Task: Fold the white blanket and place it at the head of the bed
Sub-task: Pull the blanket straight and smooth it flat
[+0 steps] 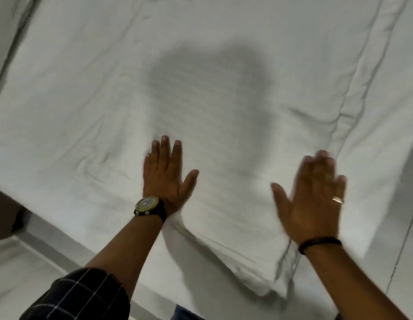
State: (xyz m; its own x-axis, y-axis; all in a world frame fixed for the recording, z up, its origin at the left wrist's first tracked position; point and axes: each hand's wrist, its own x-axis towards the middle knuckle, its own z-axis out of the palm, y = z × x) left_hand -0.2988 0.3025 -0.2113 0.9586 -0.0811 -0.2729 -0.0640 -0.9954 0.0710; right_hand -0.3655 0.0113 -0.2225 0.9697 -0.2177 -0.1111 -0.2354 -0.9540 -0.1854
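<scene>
The white blanket (200, 93) is lying spread out on the bed (385, 158), covering most of it. It is soft cloth with small wrinkles and faint stripes. Its near right corner (270, 280) is showing stacked layers with a rounded edge. The left hand (165, 179) is lying flat on the blanket, fingers straight and close together, thumb out to the side, holding nothing. A round gold and black watch (148, 205) is sitting on that wrist, and a dark checked sleeve (80, 294) is bunched up on the arm. The right hand (314, 199) is blurry, fingers straight and open, gripping nothing. It is wearing a shiny ring (337, 200) and a thin black wristband (319, 243). A dark shadow (207, 88) is falling on the blanket.
</scene>
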